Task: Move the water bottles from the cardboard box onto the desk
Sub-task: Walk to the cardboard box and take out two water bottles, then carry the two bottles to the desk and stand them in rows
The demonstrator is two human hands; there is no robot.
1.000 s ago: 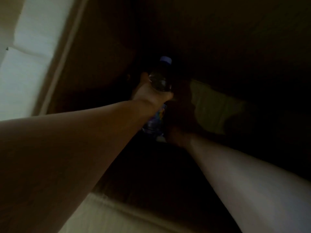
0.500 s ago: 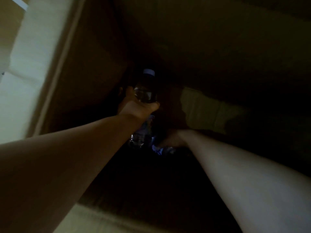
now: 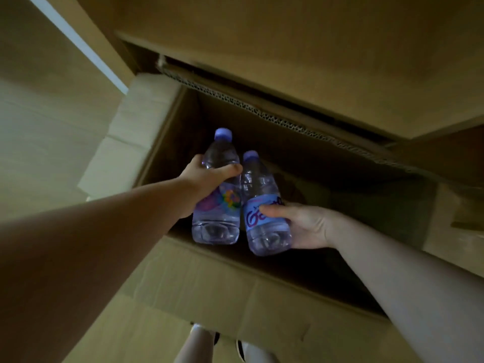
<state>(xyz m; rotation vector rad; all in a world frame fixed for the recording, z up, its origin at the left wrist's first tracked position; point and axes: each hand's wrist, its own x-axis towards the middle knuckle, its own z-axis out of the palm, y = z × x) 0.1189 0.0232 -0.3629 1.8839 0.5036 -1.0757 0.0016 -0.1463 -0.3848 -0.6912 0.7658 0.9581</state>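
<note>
Head view: two full, smooth, probably slippery bottles are gripped mid-body, one per hand, left hand and right hand, above the cardboard box.

The cardboard box floor lies lost in shadow.

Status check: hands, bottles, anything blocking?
Left hand grips one bottle. Right hand grips second bottle. Both above open cardboard box. Nothing blocking visible.
</note>
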